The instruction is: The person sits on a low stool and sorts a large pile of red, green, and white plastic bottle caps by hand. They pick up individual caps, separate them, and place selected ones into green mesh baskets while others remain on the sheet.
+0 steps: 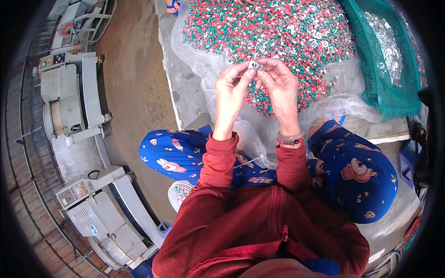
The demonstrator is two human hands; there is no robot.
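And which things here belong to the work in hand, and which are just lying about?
Seemingly in use:
- small metal fitting, pinched between left hand and right hand
- red, green and white chips, with metal pieces among them
- white netting under the chips

Apparently just around:
- upper grey machine
- lower grey machine
- blue sandal on another person's foot

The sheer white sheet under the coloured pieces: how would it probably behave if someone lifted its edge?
The sheet is probably floppy, as its edges lie in loose folds. It looks see-through, so may be light by itself. Lifting an edge could send the coloured pieces sliding, since they lie loose on it.
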